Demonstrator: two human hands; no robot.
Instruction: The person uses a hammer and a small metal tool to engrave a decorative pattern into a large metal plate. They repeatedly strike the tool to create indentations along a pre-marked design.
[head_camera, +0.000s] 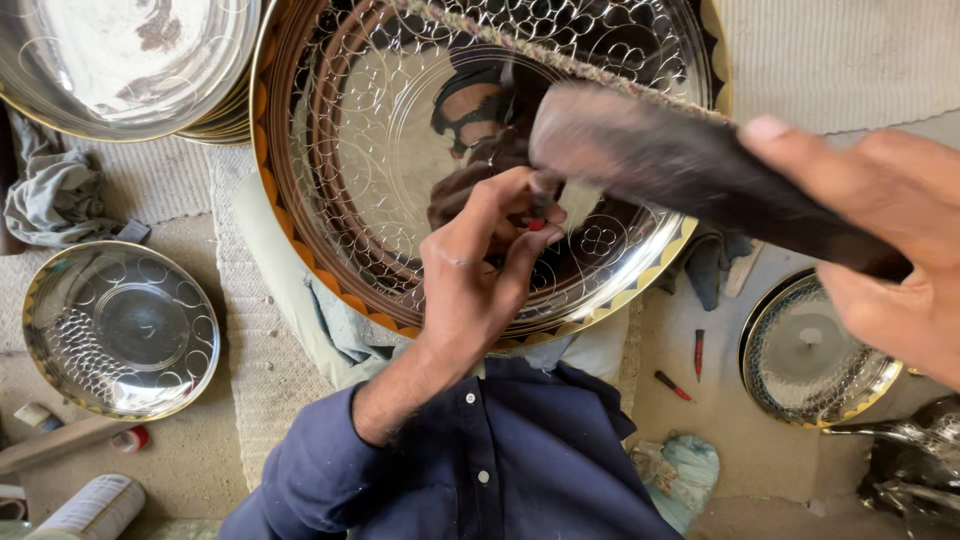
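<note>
Bottom-left corner: a white cylindrical spray can (92, 507) w/ a printed label lies tilted on the floor. Just above it, a small red-and-white round container (131, 439) sits by a wooden strip. No signs or screens in view.

We see the large engraved tray (400, 150) resting on the lap, with our left hand (480, 270) on its lower middle, pinching a small tool (538, 208) against it. Our right hand (880, 240) is at the right, holding a hammer (690, 165) over the tray's right part. A stack of trays (130, 60) lies behind at left, a small tray (120, 328) on the floor to the left, another tray (815, 350) to the right, and two punches (685, 365) between it and the lap.
</note>
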